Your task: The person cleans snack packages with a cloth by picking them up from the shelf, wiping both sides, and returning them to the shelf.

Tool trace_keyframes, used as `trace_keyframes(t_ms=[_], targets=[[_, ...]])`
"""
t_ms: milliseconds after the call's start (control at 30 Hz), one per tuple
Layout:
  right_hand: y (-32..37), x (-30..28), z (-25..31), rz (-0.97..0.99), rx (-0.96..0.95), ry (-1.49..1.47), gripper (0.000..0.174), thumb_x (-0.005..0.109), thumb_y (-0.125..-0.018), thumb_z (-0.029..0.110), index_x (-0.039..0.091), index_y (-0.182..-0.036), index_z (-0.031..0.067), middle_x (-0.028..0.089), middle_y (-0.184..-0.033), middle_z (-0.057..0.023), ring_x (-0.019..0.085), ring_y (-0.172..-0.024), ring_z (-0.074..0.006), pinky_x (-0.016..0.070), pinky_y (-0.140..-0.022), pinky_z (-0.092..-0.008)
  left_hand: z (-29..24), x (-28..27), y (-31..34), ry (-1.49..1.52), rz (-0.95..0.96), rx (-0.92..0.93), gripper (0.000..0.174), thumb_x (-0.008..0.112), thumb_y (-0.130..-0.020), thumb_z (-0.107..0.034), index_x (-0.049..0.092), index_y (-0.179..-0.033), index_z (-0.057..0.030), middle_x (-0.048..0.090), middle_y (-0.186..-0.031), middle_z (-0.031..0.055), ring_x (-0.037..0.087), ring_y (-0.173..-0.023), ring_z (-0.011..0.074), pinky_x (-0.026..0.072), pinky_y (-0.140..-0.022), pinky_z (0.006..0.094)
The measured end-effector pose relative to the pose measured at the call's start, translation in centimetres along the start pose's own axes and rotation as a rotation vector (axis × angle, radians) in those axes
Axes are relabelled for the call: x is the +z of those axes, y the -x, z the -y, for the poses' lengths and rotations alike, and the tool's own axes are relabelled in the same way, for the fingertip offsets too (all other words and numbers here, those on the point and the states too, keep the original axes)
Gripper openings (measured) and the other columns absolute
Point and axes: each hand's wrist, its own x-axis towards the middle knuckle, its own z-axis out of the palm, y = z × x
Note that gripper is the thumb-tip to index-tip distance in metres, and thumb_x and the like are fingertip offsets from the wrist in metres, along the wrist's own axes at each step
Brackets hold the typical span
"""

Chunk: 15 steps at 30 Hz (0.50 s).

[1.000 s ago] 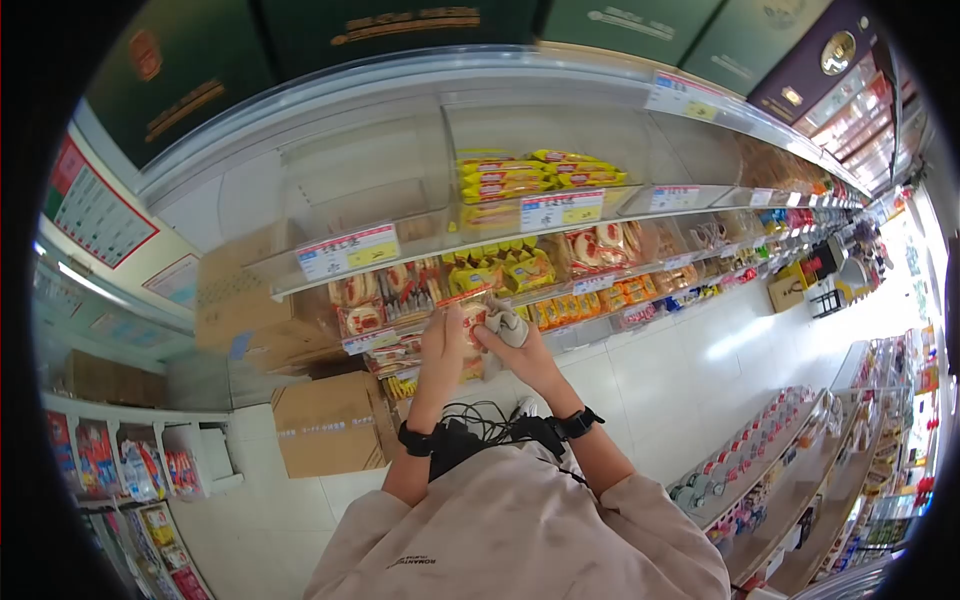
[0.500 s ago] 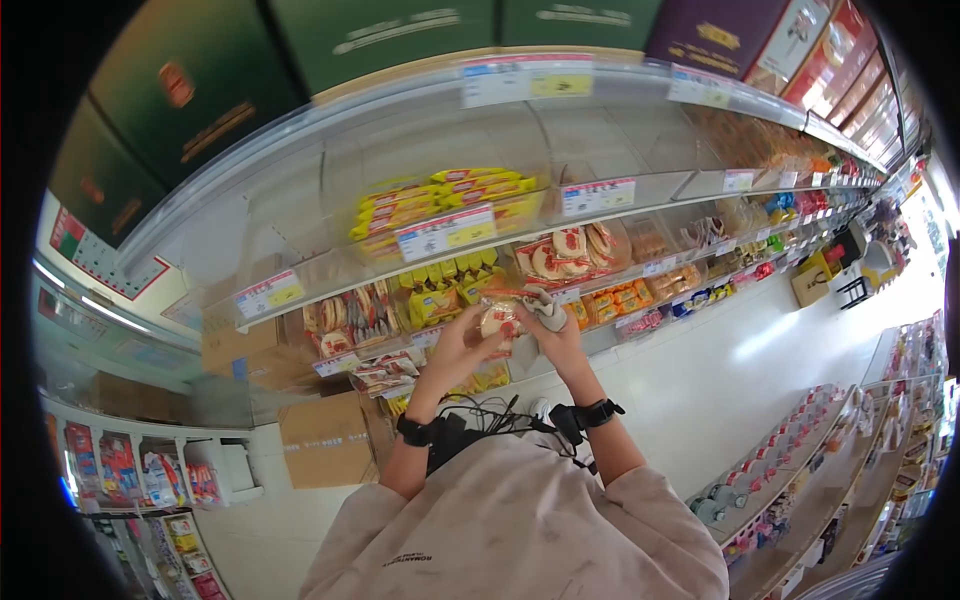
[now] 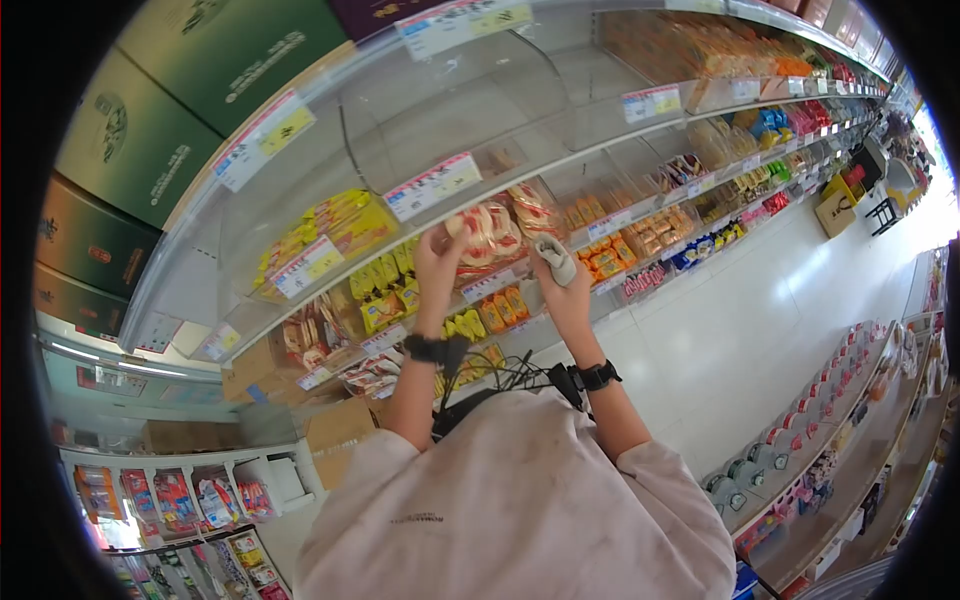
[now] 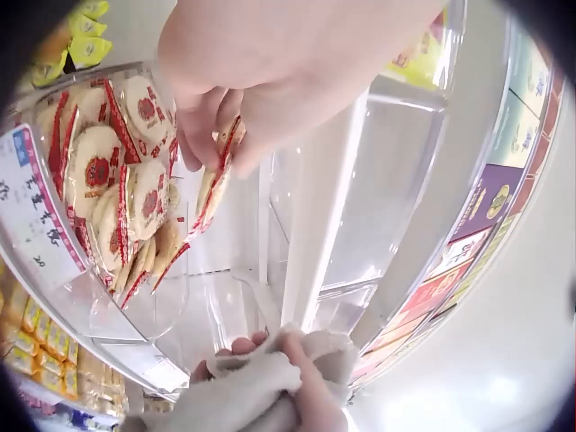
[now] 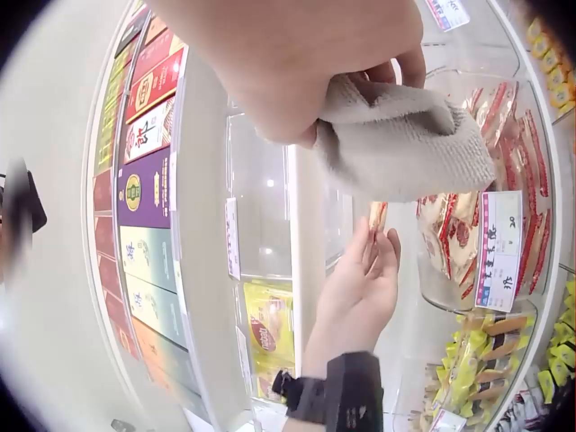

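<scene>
My left hand (image 3: 437, 262) pinches one round, clear-wrapped cracker pack with red print; in the left wrist view the pack (image 4: 212, 193) hangs edge-on from the fingers, beside a bin of similar packs (image 4: 97, 171). My right hand (image 3: 568, 297) grips a folded grey cloth (image 3: 552, 259), just right of that bin in the head view. In the right wrist view the cloth (image 5: 405, 144) bulges out of the curled fingers, and the left hand (image 5: 357, 294) shows beyond it with the pack.
Clear shelf bins hold yellow packets (image 3: 335, 232) at left and orange packets (image 3: 606, 257) at right. A shelf edge with price labels (image 3: 433, 186) runs above the hands. Boxes (image 3: 215, 75) stand on the top shelf; a carton (image 3: 340, 436) sits below left.
The view has shifted right along the shelf. My hands, together around the pack before, are now apart; the left has lifted the pack to the bin of similar packs, and the right still holds the cloth.
</scene>
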Motion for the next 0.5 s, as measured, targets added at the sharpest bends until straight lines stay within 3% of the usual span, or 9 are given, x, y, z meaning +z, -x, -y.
trace_keyframes(t_ms=[100, 200, 300, 433, 500], targets=[[-0.3, -1.6, 0.3, 0.048, -0.008, 0.009, 0.028, 0.071, -0.09, 0.015, 0.068, -0.114, -0.0006, 0.071, -0.09, -0.0081, 0.065, -0.081, -0.0113, 0.0515, -0.075, -0.0287, 1.1, 3.0, -3.5, 0.083, -0.061, 0.225, 0.037, 0.074, -0.093, -0.019, 0.062, -0.119, 0.003, 0.07, -0.103, 0.0075, 0.063, -0.09, 0.0086, 0.0503, -0.079, 0.0244], [-0.4, -2.3, -0.7, 0.081, 0.032, -0.018, 0.024, 0.07, -0.091, 0.017, 0.068, -0.109, 0.0008, 0.07, -0.086, -0.008, 0.065, -0.079, -0.0119, 0.0514, -0.074, -0.0295, 2.5, 3.8, -5.5, -0.194, 0.028, 0.223, 0.038, 0.073, -0.094, -0.022, 0.062, -0.119, 0.0041, 0.069, -0.107, 0.0081, 0.063, -0.093, 0.0085, 0.0495, -0.082, 0.024], [-0.6, -2.5, -0.9, 0.086, 0.016, 0.017, 0.024, 0.07, -0.092, 0.018, 0.067, -0.107, 0.0, 0.07, -0.086, -0.0078, 0.064, -0.078, -0.0122, 0.0512, -0.073, -0.0298, 2.1, 4.5, -4.8, -0.178, -0.008, 0.218, 0.041, 0.07, -0.095, -0.024, 0.06, -0.122, 0.0048, 0.068, -0.109, 0.0086, 0.062, -0.094, 0.009, 0.0492, -0.083, 0.0247], [-1.6, -2.2, -1.3, 0.116, 0.018, -0.048, 0.027, 0.068, -0.093, 0.019, 0.065, -0.11, -0.0011, 0.069, -0.09, -0.01, 0.064, -0.082, -0.0135, 0.0505, -0.075, -0.0303, 2.3, 1.7, -2.4, -0.156, 0.07, 0.088, 0.035, 0.064, -0.099, -0.021, 0.06, -0.123, 0.0045, 0.07, -0.105, 0.0107, 0.067, -0.098, 0.0145, 0.0514, -0.086, 0.0253], [-2.2, -1.4, -1.1, 0.12, 0.0, -0.029, 0.029, 0.067, -0.094, 0.02, 0.063, -0.113, -0.0014, 0.069, -0.094, -0.0115, 0.064, -0.085, -0.0151, 0.0504, -0.077, -0.0312, 1.6, -0.7, -1.1, -0.024, 0.199, -0.038, 0.031, 0.059, -0.101, -0.019, 0.061, -0.124, 0.0023, 0.07, -0.107, 0.011, 0.069, -0.1, 0.0172, 0.0539, -0.088, 0.0283]])
